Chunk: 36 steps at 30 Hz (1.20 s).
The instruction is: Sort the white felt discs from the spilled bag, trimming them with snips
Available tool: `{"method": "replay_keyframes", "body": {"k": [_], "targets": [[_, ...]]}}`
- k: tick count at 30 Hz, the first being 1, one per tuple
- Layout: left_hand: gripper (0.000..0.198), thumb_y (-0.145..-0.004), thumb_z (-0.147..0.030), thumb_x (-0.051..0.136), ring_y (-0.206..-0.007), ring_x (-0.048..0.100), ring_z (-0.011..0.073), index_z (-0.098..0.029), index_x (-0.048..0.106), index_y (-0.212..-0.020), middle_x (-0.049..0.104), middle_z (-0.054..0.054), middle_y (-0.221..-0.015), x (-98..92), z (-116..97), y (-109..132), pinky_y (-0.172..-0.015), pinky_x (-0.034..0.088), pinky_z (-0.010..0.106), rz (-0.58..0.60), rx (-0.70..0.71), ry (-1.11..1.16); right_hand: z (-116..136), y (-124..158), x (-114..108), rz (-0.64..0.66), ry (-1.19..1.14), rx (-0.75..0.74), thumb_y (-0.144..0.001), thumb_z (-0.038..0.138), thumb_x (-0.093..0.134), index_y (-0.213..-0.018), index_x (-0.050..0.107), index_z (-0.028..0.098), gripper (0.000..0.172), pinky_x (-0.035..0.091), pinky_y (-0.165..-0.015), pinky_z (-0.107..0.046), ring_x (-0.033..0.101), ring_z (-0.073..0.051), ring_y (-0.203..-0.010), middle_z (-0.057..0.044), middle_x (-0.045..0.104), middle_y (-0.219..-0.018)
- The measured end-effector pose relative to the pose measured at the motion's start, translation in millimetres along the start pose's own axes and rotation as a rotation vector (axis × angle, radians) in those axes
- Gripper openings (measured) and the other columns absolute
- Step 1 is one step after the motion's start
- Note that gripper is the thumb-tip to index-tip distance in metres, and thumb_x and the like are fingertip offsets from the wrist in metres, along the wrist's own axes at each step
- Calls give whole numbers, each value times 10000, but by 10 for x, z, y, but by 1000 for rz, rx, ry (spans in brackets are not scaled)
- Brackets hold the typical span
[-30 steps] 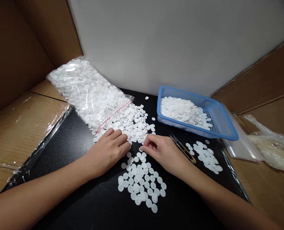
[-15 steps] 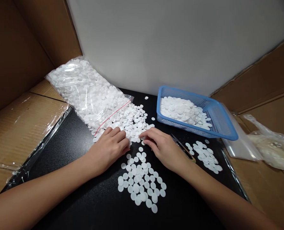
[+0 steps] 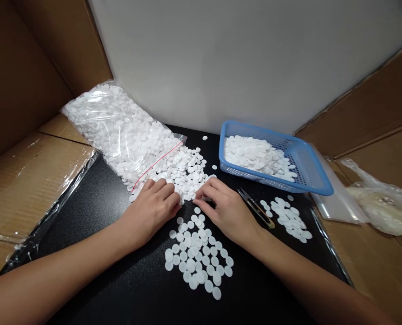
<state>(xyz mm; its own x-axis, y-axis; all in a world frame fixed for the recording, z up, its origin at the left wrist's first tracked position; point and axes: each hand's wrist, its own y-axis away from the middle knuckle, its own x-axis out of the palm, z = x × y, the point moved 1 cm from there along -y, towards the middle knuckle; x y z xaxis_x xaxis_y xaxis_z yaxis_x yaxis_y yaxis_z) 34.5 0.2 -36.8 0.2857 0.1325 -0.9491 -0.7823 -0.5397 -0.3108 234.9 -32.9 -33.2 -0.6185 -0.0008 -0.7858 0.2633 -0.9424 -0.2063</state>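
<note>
Disc heap [image 3: 188, 176]: flat, round white pieces, loosely piled at centre, many overlapping or tilted.
Near discs [image 3: 191, 265]: white, spread flat, some overlapping.
Right discs [image 3: 291, 217]: smaller white cluster, flat, overlapping.
Stray disc [image 3: 214, 167]: 1, flat, right of the heap.

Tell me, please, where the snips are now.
In the head view, the snips lie right of centre on the table, in front of the blue basket, between the right hand and a group of white discs.

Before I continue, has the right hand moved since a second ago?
Yes. Against the blue basket, the right hand has shifted slightly forward, toward the white disc pile.
</note>
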Motion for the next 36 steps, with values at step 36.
{"method": "replay_keyframes", "body": {"k": [36], "targets": [[144, -953, -166, 542, -882, 505, 210, -204, 680, -939, 608, 41, -901, -147, 133, 77, -760, 426, 335, 44, -255, 376, -37, 246, -168, 227, -15, 40, -914, 166, 638, -1004, 661, 223, 109, 530, -619, -276, 646, -164, -729, -26, 647, -894]]}}
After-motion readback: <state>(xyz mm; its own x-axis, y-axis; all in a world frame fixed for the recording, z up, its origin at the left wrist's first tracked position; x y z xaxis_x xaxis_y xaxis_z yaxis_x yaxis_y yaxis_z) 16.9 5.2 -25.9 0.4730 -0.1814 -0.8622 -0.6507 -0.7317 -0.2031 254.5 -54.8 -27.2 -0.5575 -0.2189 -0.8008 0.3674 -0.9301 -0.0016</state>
